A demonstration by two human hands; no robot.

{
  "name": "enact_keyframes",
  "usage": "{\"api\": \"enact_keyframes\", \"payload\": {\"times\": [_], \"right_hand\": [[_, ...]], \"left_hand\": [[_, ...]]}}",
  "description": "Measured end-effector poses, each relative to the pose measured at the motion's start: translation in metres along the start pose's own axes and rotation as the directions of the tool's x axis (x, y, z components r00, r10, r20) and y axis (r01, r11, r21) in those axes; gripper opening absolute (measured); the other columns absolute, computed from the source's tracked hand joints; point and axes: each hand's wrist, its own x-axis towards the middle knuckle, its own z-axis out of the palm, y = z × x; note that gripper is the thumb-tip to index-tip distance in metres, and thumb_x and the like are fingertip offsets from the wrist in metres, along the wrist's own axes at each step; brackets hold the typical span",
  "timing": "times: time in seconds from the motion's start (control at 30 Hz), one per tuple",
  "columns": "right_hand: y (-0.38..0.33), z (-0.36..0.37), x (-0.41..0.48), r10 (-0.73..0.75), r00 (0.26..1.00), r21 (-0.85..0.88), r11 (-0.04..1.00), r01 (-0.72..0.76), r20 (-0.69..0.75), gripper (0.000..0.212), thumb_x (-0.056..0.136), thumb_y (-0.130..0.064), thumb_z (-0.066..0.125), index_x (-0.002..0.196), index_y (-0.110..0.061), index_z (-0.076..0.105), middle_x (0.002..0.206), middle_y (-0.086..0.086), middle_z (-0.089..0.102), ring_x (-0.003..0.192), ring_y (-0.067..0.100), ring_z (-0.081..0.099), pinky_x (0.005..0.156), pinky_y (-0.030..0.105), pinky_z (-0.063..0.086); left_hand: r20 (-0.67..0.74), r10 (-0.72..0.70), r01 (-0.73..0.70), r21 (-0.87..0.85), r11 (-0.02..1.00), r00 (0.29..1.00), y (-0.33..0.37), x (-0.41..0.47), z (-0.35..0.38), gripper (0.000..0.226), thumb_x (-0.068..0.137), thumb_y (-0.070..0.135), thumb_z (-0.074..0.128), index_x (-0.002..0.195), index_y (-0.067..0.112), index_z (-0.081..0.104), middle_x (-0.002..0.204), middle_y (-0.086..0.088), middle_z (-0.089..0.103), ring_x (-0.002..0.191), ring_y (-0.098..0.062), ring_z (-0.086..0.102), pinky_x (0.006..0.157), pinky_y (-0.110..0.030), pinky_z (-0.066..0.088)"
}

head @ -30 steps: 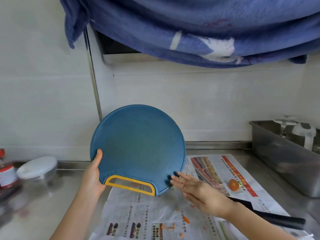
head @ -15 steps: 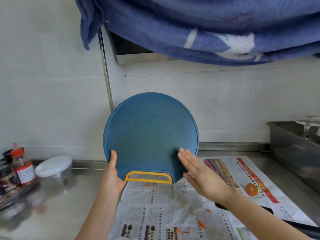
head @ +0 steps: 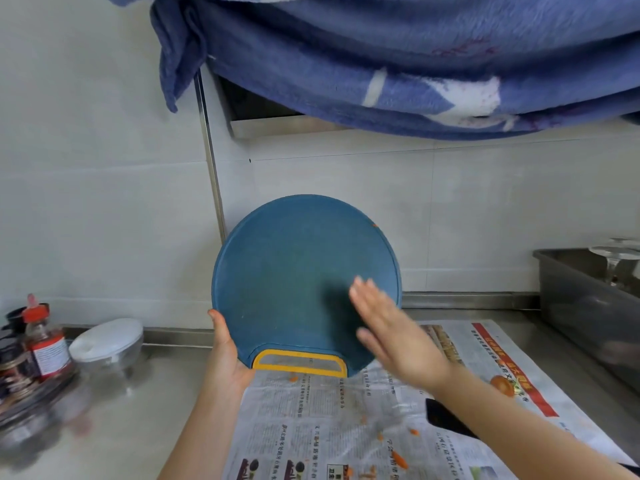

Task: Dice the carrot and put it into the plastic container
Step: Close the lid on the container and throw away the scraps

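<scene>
The left hand holds the cutting board upright over the newspaper, the right hand flat at its face.

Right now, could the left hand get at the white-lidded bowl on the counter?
Probably not yet: the left hand grips the upright blue cutting board. Nothing stands between it and the white-lidded bowl, so freeing the hand should suffice.

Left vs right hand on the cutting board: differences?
The left hand grips the lower left edge of the cutting board, thumb on its face; the right hand is flat, fingers straight, over the face's right side. Left looks sharp, right blurred. Both are at the upright board.
</scene>
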Motion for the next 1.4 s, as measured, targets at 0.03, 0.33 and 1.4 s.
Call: {"api": "enact_keyframes", "payload": {"times": [0.03,0.33,1.4], "right_hand": [[0.007,-0.007,0.017,0.1,0.991,-0.013,0.995,-0.101,-0.088,0.059,0.103,-0.039,0.025,0.152,-0.01,0.01,0.16,0.004,0.006,0.148,0.018,0.004,0.119,0.027,0.002],[0.004,-0.017,0.087,-0.112,0.991,-0.253,0.959,0.127,0.075,0.069,0.099,-0.055,0.016,0.151,-0.01,0.018,0.158,0.006,0.012,0.146,0.02,0.009,0.119,0.036,0.006],[0.095,-0.011,-0.097,0.734,0.27,-0.478,0.631,-0.611,0.623,0.041,0.103,-0.02,0.028,0.138,-0.008,0.044,0.14,0.015,0.043,0.126,0.031,0.044,0.108,0.042,0.034]], "left_hand": [[-0.014,-0.008,0.008,0.028,1.0,1.0,-0.002,0.002,0.001,0.071,0.077,0.075,0.037,0.125,0.028,0.06,0.122,-0.005,0.066,0.106,-0.026,0.066,0.089,-0.047,0.054],[0.161,-0.042,0.03,0.076,0.997,0.986,-0.018,-0.003,0.037,0.074,0.077,0.067,0.037,0.13,0.018,0.055,0.123,-0.011,0.064,0.11,-0.028,0.063,0.089,-0.047,0.054],[-0.009,0.055,-0.054,0.109,0.993,0.998,-0.03,0.049,0.057,0.056,0.092,0.065,0.031,0.122,0.027,0.06,0.111,0.002,0.07,0.093,-0.016,0.07,0.068,-0.035,0.06]]}}
